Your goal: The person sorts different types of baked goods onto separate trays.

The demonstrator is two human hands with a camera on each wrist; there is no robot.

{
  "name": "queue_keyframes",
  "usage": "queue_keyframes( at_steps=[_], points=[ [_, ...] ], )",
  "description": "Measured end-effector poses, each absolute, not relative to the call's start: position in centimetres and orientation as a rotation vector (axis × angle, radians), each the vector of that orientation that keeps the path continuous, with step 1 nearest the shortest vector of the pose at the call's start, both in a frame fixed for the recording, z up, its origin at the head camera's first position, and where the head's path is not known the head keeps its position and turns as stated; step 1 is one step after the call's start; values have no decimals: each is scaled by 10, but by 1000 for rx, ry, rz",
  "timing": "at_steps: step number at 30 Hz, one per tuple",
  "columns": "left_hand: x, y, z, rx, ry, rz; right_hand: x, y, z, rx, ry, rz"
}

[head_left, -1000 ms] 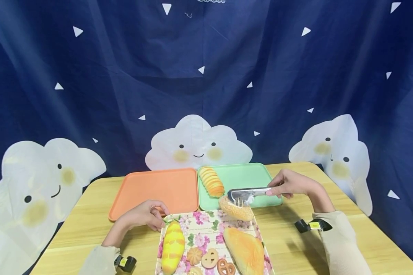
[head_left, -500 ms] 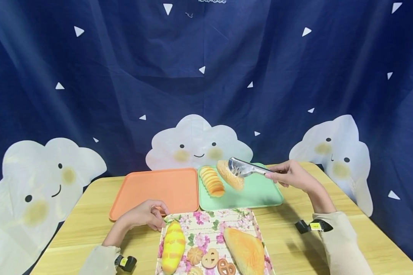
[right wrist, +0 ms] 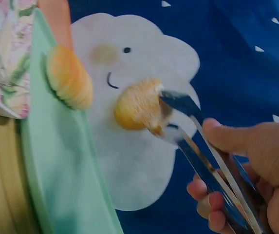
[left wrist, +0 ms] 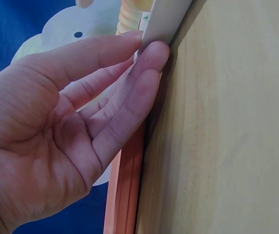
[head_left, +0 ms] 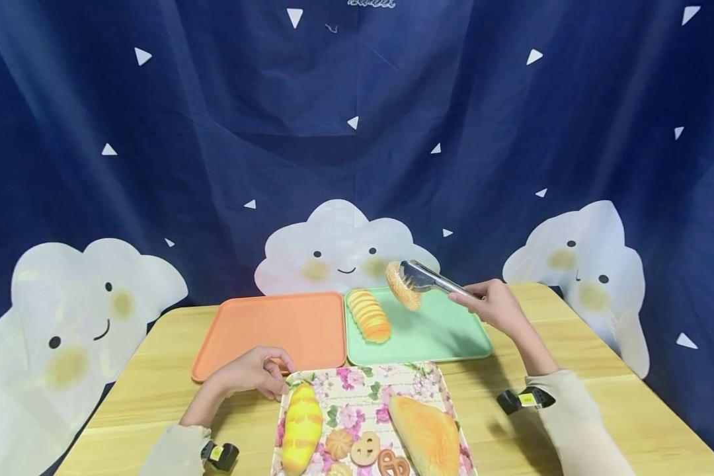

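Note:
My right hand (head_left: 495,305) grips metal tongs (head_left: 443,284), whose ends pinch a sesame-topped bread (head_left: 401,288). The bread hangs above the green tray (head_left: 446,337), clear of its surface in the right wrist view. On that tray lies a striped, ridged bread roll (head_left: 369,317). My left hand (head_left: 246,373) pinches the upper left corner of the floral tray (head_left: 404,378); in the left wrist view, thumb and fingertips meet on its pale rim (left wrist: 167,22). The floral tray bears a yellow oblong bread (head_left: 303,426), a triangular bread (head_left: 428,436) and several cookies (head_left: 365,449).
An orange tray (head_left: 274,330) lies left of the green one, their edges side by side. The wooden table (head_left: 155,370) shows around the trays. A dark blue curtain (head_left: 214,132) with cloud faces hangs behind the table's far edge.
The right hand has carried the sesame-topped bread in the tongs from over the floral tray's far edge up and away, to above the green tray. The left hand has stayed at the floral tray's corner.

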State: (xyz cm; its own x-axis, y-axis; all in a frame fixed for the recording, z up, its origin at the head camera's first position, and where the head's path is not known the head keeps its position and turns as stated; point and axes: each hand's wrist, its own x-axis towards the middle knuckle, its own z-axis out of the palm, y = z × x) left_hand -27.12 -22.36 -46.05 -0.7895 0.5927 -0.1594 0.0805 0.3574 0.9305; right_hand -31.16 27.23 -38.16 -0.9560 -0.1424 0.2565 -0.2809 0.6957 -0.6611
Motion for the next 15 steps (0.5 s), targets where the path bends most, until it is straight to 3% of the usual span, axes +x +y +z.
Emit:
queue_keyframes(
  at_steps=[15],
  points=[
    [-271, -224, -459, 585, 2150, 1427, -322, 245, -387, 174, -2805, 884]
  ],
)
